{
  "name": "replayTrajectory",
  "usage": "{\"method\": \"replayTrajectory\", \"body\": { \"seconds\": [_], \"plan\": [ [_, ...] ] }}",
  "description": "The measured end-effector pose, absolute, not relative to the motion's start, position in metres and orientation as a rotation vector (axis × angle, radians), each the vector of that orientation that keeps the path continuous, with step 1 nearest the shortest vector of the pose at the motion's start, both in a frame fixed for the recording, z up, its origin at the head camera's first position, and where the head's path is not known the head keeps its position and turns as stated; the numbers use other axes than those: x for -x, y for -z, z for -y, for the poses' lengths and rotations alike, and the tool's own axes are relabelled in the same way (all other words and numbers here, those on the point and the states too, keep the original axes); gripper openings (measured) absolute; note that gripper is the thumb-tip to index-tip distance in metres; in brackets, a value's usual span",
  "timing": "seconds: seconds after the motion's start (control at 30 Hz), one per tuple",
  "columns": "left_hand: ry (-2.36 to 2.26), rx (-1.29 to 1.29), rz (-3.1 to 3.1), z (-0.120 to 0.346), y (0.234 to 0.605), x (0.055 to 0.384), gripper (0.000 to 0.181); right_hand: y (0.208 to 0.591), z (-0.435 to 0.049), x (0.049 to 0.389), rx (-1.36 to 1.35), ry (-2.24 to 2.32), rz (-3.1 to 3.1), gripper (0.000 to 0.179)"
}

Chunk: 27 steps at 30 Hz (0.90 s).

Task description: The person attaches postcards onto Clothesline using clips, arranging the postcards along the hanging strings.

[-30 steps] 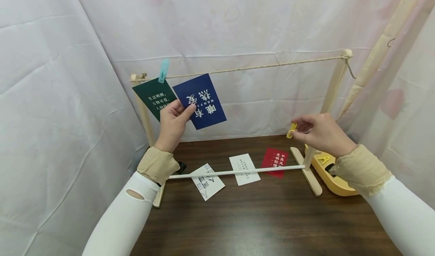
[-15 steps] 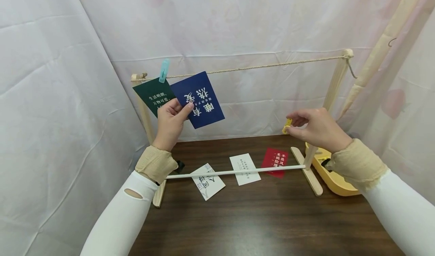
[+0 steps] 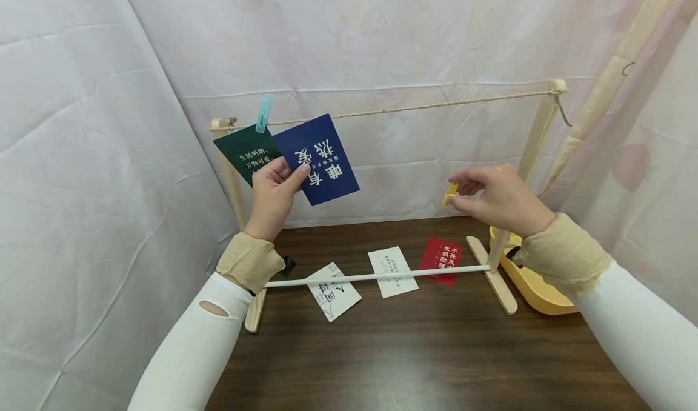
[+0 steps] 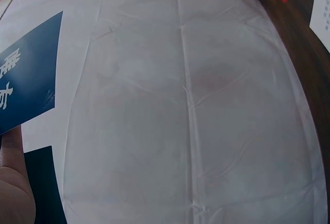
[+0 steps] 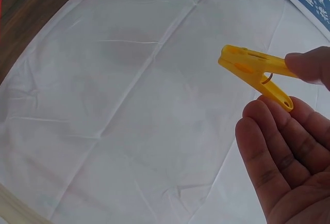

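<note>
My left hand (image 3: 274, 194) pinches a blue card (image 3: 327, 171) with white characters between thumb and fingers, its upper corner by the string (image 3: 414, 107). Partly behind that hand, a dark green card (image 3: 248, 150) hangs from the string under a light blue clothespin (image 3: 264, 113). My right hand (image 3: 498, 196) holds a yellow clothespin (image 5: 252, 69) by its handles, thumb on one and fingertips on the other; its jaws look closed in the right wrist view. The clothespin is in the air, well to the right of the blue card and below the string.
Two white cards (image 3: 334, 291) (image 3: 400, 287) and a red card (image 3: 440, 254) lie on the brown table (image 3: 382, 350) near the white crossbar (image 3: 425, 273). Wooden posts (image 3: 531, 141) carry the string. A yellow tray (image 3: 545, 302) stands at the right, partly behind the right forearm.
My right hand has moved left and slightly up with the yellow clothespin. The left hand and blue card have shifted slightly left and up, then stayed nearly still.
</note>
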<state>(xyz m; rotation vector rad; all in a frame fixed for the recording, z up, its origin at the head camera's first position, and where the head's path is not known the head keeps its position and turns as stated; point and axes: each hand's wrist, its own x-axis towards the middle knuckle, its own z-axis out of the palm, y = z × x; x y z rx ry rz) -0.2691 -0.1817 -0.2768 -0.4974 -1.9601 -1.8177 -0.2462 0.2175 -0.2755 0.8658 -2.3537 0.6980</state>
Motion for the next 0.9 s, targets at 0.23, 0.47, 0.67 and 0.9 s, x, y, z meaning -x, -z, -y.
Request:
{"method": "replayTrajectory", "body": {
  "seconds": [0.23,0.47,0.67,0.9],
  "plan": [
    [1.826,0.494,1.958,0.179,0.275,0.267,0.029,0.268,-0.213,0.248,-0.921,-0.654,2.342,0.023],
    [1.816,0.489,1.965,0.178,0.275,0.267,0.029,0.261,-0.209,0.247,-0.936,-0.646,2.346,0.023],
    [1.828,0.488,1.965,0.178,0.275,0.268,0.030,0.253,-0.205,0.247,-0.938,-0.655,2.351,0.025],
    [1.830,0.483,1.968,0.180,0.277,0.271,0.030,0.246,-0.200,0.247,-0.966,-0.645,2.323,0.025]
  ]
}}
